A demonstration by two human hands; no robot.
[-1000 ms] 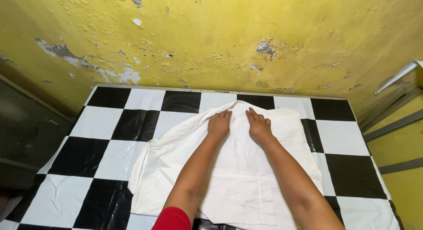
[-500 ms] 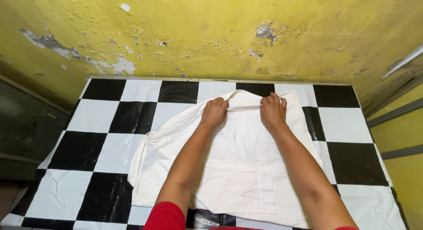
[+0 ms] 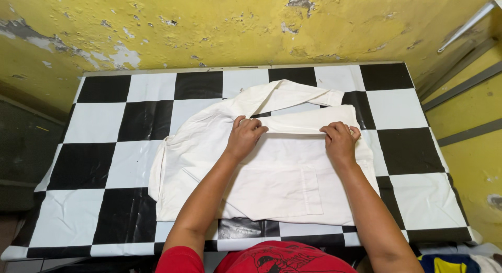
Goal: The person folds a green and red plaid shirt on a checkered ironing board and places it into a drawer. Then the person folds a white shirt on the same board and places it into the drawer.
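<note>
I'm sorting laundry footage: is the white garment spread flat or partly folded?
Partly folded: both hands, left and right, pinch a doubled edge of the white garment on the checkered table.

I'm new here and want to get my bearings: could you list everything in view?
garment: one, white, with a patch pocket, spread on the table, top edge folded toward the person
table cover: one, black and white checks, wrinkled, over the table
wall: yellow, paint peeling, behind the table
bar: one, pale, slanting at upper right
cloth: blue and yellow, bottom right corner
red shirt: worn by the person, bottom edge
left hand: gripping the garment's folded edge
right hand: gripping the same fold
</note>
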